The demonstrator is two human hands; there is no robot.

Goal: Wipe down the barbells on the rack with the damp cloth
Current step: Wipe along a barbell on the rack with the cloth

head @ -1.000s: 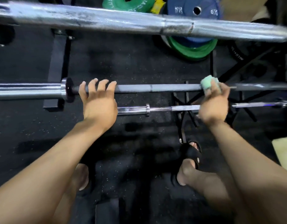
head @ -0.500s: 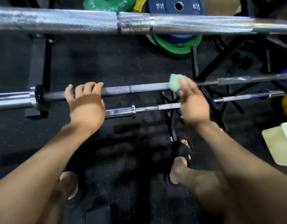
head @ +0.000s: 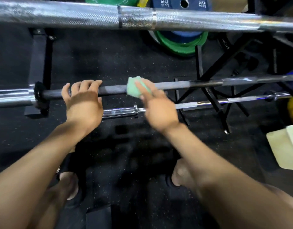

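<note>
Wiping the middle barbell point(head: 172, 84) is the step in hand, as I judge it. The right hand point(head: 159, 109) presses a folded green cloth point(head: 133, 87) against the dark shaft, fingers curled round the cloth, though blur hides their exact lie. Just beside it, toward nine o'clock, the left hand point(head: 83, 103) steadies the same bar, fingers hooked over the shaft next to the collar point(head: 38, 95). At twelve o'clock the thick upper barbell point(head: 76, 15) shows dull speckled patches near its rings; toward four o'clock of the hands a thinner lower barbell point(head: 185, 105) lies beneath. Whether either has been wiped, I cannot tell. Probably the task is midway at most, with the bar's right stretch and other bars remaining.
</note>
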